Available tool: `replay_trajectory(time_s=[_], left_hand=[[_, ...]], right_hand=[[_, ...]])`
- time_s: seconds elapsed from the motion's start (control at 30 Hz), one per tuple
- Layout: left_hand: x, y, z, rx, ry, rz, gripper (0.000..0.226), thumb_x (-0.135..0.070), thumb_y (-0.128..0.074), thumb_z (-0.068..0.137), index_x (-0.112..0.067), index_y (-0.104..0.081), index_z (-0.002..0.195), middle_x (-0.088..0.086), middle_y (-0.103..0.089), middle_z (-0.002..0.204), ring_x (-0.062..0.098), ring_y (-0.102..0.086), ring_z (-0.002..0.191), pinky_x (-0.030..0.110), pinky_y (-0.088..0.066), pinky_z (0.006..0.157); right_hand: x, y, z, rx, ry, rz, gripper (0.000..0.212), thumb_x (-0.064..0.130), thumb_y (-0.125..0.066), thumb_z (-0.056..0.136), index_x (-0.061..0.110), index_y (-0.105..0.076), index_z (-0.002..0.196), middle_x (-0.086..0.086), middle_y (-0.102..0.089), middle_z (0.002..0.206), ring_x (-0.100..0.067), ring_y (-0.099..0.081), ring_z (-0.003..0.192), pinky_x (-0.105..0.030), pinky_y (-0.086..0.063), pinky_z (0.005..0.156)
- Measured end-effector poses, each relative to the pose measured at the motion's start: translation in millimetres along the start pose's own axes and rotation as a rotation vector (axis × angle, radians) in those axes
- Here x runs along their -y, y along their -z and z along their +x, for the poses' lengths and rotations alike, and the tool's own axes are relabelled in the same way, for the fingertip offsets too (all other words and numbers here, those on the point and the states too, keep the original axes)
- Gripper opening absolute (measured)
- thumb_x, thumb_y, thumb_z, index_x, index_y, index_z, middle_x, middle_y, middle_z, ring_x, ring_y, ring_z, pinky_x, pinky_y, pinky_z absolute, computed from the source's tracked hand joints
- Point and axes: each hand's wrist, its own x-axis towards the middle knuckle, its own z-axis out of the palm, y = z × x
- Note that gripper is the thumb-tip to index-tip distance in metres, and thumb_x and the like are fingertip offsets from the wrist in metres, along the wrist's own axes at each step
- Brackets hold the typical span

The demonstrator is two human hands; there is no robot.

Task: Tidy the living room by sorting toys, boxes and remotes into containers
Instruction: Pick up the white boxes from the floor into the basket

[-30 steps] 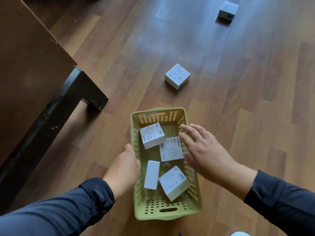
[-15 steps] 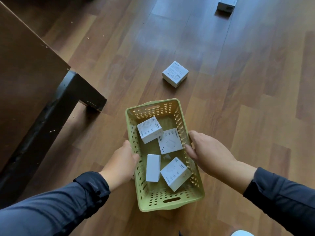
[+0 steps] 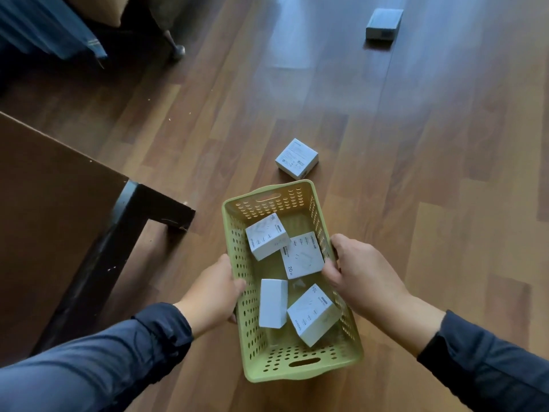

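Note:
A green perforated plastic basket is held above the wooden floor between both hands. My left hand grips its left wall. Over the right rim, my right hand is closed, thumb inside. Several small white boxes lie in the basket, among them one near the far end and one marked 20W. Another white box rests on the floor just beyond the basket's far end. A further box lies far off at the top right.
A dark wooden table with a black leg stands close on the left. A chair leg and blue fabric are at the top left. Bare wooden floor stretches ahead and to the right.
My right hand went from hovering over the basket to gripping its right rim. The basket has lifted and moved forward toward the white box on the floor.

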Motion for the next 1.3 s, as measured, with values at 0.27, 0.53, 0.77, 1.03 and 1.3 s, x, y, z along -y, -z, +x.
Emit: replay_trajectory(time_s=[0.27, 0.53, 0.77, 1.03, 1.3], left_hand=[[-66.6, 27.2, -18.5, -0.062, 0.081, 0.148, 0.013, -0.015, -0.051, 0.103, -0.013, -0.049, 0.115, 0.011, -0.072, 0.101, 0.023, -0.078, 0.075, 0.041, -0.065, 0.061], [-76.3, 47.7, -20.7, -0.029, 0.110, 0.138, 0.010, -0.010, -0.050, 0.103, -0.017, -0.056, 0.107, 0.011, -0.074, 0.102, 0.023, -0.078, 0.080, 0.043, -0.065, 0.064], [-56.0, 69.6, 32.8, -0.142, 0.129, -0.025, 0.013, -0.003, -0.049, 0.098, -0.010, -0.053, 0.109, 0.013, -0.074, 0.097, 0.027, -0.077, 0.075, 0.041, -0.063, 0.054], [-56.3, 109.7, 105.3, -0.255, 0.016, 0.177, 0.008, -0.019, -0.049, 0.095, -0.013, -0.048, 0.100, 0.009, -0.065, 0.094, 0.030, -0.069, 0.080, 0.050, -0.061, 0.072], [-60.6, 172.8, 150.9, -0.206, 0.041, 0.357, 0.010, -0.015, -0.051, 0.098, -0.011, -0.050, 0.106, 0.005, -0.066, 0.094, 0.024, -0.067, 0.082, 0.037, -0.059, 0.071]], right_hand=[[3.1, 45.1, 13.2, -0.034, -0.016, 0.192, 0.013, 0.021, -0.048, 0.092, 0.020, -0.043, 0.079, 0.004, -0.054, 0.075, -0.009, -0.050, 0.065, -0.022, -0.030, 0.049], [17.0, 57.9, 38.8, 0.005, 0.056, 0.194, 0.005, 0.023, -0.050, 0.092, 0.019, -0.051, 0.089, 0.005, -0.057, 0.080, -0.013, -0.055, 0.070, -0.027, -0.041, 0.053], [32.6, 42.4, 93.2, 0.106, 0.122, 0.162, 0.009, 0.030, -0.050, 0.098, 0.022, -0.052, 0.101, 0.005, -0.061, 0.092, -0.010, -0.058, 0.078, -0.024, -0.047, 0.060], [58.9, 38.7, 161.4, 0.118, -0.007, 0.121, 0.009, 0.029, -0.055, 0.097, 0.021, -0.053, 0.103, 0.004, -0.064, 0.099, -0.014, -0.060, 0.083, -0.031, -0.051, 0.067], [111.3, 44.7, 212.9, 0.151, -0.127, 0.095, 0.006, 0.024, -0.055, 0.095, 0.021, -0.056, 0.100, 0.007, -0.064, 0.093, -0.010, -0.062, 0.077, -0.032, -0.056, 0.064]])
